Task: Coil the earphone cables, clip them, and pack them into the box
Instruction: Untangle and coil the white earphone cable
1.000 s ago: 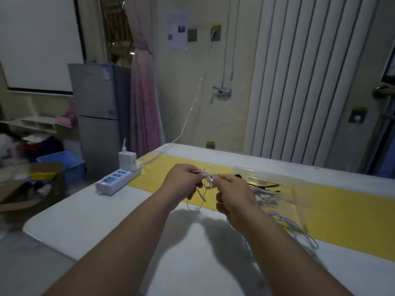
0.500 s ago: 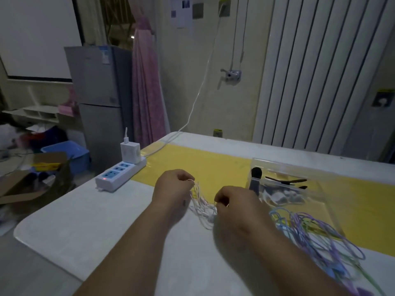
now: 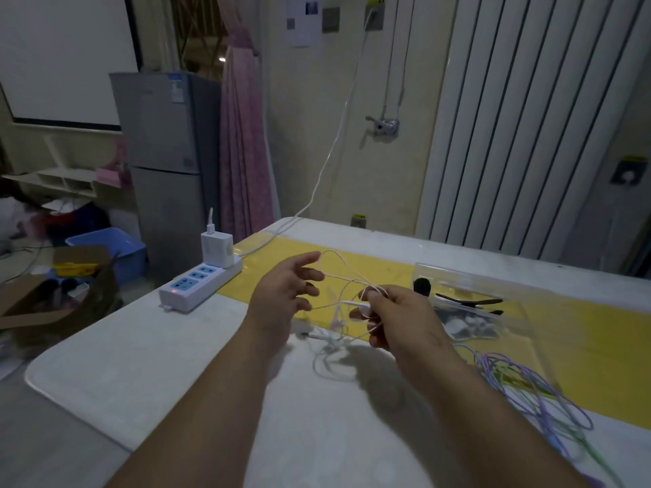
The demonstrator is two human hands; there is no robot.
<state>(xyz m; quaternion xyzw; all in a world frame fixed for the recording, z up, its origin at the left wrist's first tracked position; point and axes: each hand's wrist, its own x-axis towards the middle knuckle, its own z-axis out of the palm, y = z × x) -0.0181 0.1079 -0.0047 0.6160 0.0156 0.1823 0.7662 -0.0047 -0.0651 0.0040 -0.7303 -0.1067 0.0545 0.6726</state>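
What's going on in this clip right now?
A person is coiling a thin white earphone cable above the white table. The right hand pinches its loops; the left hand is spread, a loop running to its fingertips. The clear plastic box and a tangle of purple and green cables lie to the right.

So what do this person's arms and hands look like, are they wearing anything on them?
Nothing worn. The left hand and the right hand are bare, with no gloves, rings, watch or bands showing. Both forearms are bare too, and no sleeve comes into view.
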